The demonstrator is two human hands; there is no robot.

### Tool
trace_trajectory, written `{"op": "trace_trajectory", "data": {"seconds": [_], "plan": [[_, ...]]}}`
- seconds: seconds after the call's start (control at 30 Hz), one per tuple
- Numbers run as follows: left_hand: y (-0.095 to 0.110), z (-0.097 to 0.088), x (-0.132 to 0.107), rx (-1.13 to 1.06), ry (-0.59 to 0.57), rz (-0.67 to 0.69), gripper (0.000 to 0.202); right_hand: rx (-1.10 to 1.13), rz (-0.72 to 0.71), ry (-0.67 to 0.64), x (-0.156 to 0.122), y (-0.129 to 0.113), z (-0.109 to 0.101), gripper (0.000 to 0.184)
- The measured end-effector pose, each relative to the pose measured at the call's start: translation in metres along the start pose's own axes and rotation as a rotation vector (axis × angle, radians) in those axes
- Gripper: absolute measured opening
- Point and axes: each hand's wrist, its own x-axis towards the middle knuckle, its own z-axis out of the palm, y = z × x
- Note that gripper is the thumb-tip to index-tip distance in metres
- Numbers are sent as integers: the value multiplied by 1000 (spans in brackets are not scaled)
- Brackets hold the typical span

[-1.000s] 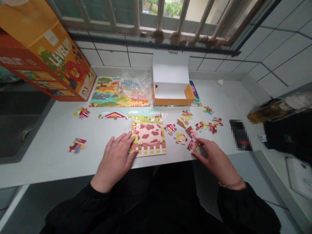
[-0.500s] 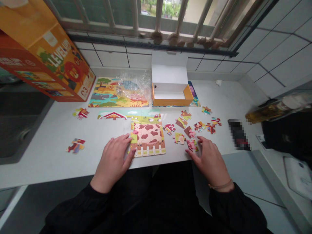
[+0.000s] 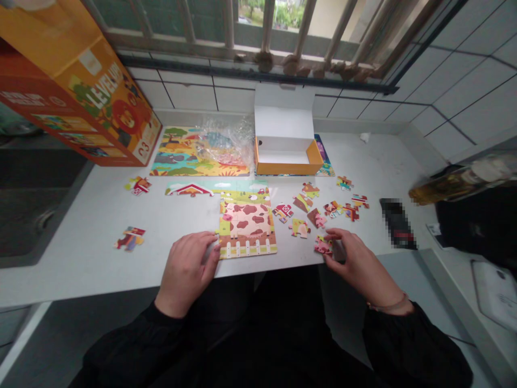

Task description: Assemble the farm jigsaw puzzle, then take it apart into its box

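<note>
A partly joined jigsaw puzzle [image 3: 250,221] with a spotted cow and a white fence lies near the counter's front edge. My left hand [image 3: 188,267] rests at its lower left edge, thumb and fingers apart, fingertips against the side. To the right, my right hand [image 3: 355,261] has thumb and fingers at the edges of a pink puzzle piece [image 3: 323,245], which lies low over the counter. Several loose pieces lie between the puzzle and that hand, among them a red barn piece [image 3: 283,210] and a green-and-cream piece [image 3: 299,228].
Behind stand an open orange-and-white box [image 3: 288,168] and a tall orange carton [image 3: 121,116]. Clear plastic wrap [image 3: 226,141] covers part of a savanna picture board [image 3: 173,167]. Loose pieces [image 3: 130,238] lie at left. A pixelated dark object [image 3: 398,223] and a bottle [image 3: 440,183] are at right.
My right hand has closed its thumb and fingers in on the pink piece, which has shifted slightly toward me. My left hand has slid a little down the puzzle's left edge.
</note>
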Motion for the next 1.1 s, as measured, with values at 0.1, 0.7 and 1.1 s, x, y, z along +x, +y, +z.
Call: {"op": "trace_trajectory", "data": {"seconds": [0.1, 0.7, 1.1], "plan": [[1, -1, 1, -6, 12, 10, 15, 26, -5, -1, 2, 1, 0, 46], [4, -8, -14, -104, 127, 98, 15, -160, -42, 265, 4, -26, 8, 23], [4, -9, -19, -129, 143, 42, 14, 237, -808, 261, 55, -149, 79, 30]]}}
